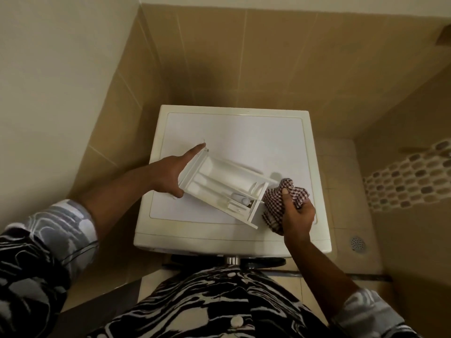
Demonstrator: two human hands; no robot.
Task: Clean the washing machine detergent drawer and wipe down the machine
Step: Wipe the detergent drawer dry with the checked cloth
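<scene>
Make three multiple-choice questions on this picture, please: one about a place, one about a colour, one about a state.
1. Where is the white plastic detergent drawer?
A. Inside its slot in the machine
B. Over the top panel of the white washing machine
C. On the floor tiles

2. What colours has the checked fabric cloth?
A. Red and white
B. Plain blue
C. Green and yellow

3. What is the right hand doing?
A. Hanging free
B. Resting flat on the wall
C. Gripping the cloth

Answers:
1 B: the left hand holds the drawer by its end over the machine's top.
2 A: small red and white squares cover the cloth.
3 C: its fingers and thumb are curled round the bunched cloth at the drawer's other end.
</scene>
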